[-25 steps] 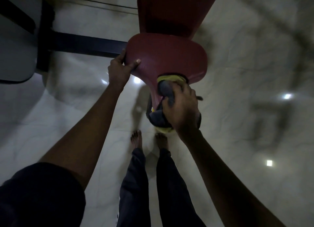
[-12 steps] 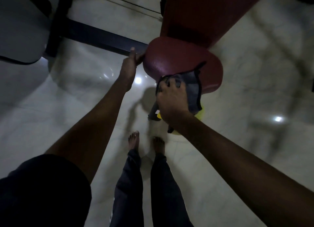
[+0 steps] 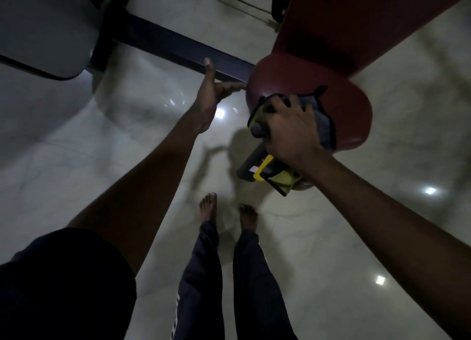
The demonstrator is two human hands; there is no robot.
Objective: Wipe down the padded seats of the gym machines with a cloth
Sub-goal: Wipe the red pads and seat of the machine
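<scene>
1. The right hand (image 3: 290, 133) is doing the work. Its fingers are curled round the cloth (image 3: 325, 122) and push it down on the seat (image 3: 356, 102).
2. The cloth is grey with a yellow side. It sits bunched under that hand, on the near left part of the red seat. A dark and yellow bit (image 3: 265, 173) hangs below the hand. I cannot tell if it is cloth or part of the machine.
3. The left hand (image 3: 212, 95) holds nothing. Its fingers are straight and close together, with the thumb up. The tips touch the left edge of the seat.
4. I think the step is wiping this seat, and it looks partly done. The far right side has no cloth on it. The next move needs a flat, firm push of the cloth across to that side, while the left hand steadies the seat.
5. The red backrest (image 3: 356, 21) goes up right behind the seat. It could stop the cloth at the back edge, so the hand would need to slide along it.
6. Farther off, a dark bar (image 3: 178, 44) runs behind the left hand. A grey pad (image 3: 46, 29) sits top left, well apart from the seat — maybe one more to wipe.
7. The floor (image 3: 76, 187) is shiny, and bare feet (image 3: 207, 207) stand on it. The light is dim, so dirt is hard to see.
</scene>
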